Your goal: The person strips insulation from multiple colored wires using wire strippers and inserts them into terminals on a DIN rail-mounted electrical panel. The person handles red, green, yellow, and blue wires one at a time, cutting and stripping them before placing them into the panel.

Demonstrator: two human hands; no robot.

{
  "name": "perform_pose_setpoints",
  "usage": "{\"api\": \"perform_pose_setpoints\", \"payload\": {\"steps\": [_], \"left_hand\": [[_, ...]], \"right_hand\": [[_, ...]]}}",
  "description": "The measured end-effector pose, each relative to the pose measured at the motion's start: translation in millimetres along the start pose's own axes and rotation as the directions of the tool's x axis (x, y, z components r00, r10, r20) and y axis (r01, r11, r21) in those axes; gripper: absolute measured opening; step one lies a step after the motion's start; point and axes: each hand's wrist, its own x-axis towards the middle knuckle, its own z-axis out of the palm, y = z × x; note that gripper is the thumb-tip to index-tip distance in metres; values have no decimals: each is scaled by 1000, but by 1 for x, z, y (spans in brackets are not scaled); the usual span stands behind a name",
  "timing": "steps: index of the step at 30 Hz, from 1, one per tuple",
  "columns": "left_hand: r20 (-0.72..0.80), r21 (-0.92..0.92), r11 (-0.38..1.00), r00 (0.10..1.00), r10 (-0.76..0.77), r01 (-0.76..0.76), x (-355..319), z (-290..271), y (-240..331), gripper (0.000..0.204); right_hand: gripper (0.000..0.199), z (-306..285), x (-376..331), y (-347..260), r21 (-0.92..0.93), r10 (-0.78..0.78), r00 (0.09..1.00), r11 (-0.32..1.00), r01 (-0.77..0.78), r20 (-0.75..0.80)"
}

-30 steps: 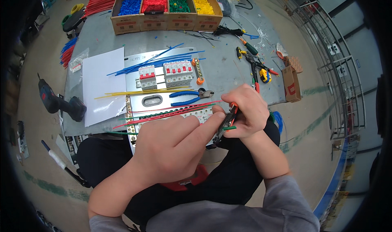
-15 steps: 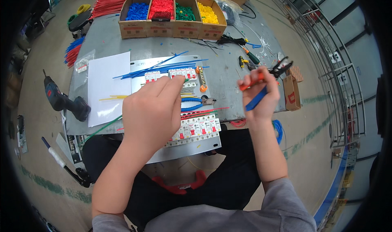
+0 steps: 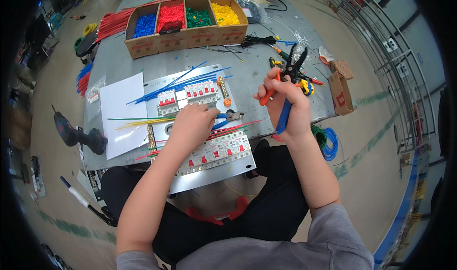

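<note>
My right hand [image 3: 293,106] is raised above the table, closed around a wire stripper [image 3: 291,72] with one orange and one blue handle. Its black jaws stand apart and point away from me. My left hand [image 3: 193,125] is low over the metal mounting plate [image 3: 216,178], fingers curled together beside blue-handled cutting pliers [image 3: 233,117]; what they hold, if anything, is hidden. A green wire [image 3: 138,118] runs toward that hand next to several yellow wires [image 3: 135,124]. Rows of circuit breakers [image 3: 216,152] with red switches sit on the plate, with red wires [image 3: 238,127] across the nearer row.
Blue wires [image 3: 190,82] lie across the plate's far part. Behind is a cardboard box [image 3: 188,36] of blue, red, green and yellow caps. White paper [image 3: 124,108] and a cordless drill [image 3: 78,132] are at left. A tape measure [image 3: 307,88] lies at right.
My left hand has lowered toward the plate and pliers. The green wire, formerly at its fingers, now lies straighter beside the yellow ones. The stripper has turned, jaws upward and apart.
</note>
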Motion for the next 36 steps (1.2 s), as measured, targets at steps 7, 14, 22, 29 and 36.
{"api": "perform_pose_setpoints", "payload": {"steps": [7,14,22,29,36], "left_hand": [[-112,116,986,985,131,-118,3,30,-8,24],[105,-5,990,985,139,-139,-1,9,1,10],[155,-48,988,976,153,-148,-9,11,-9,12],[139,11,992,983,123,-125,-5,14,-6,16],[200,8,997,977,76,-79,-4,22,-10,18]], "right_hand": [[27,-4,-3,-6,-72,-7,1000,997,5,-27],[29,-13,-5,-11,-127,1,999,992,-6,-33],[31,-11,-7,-11,-159,0,1000,987,-5,-29],[31,-9,-4,-3,-186,4,1000,983,-8,-20],[29,-2,-1,7,-225,40,999,973,-46,-31]]}}
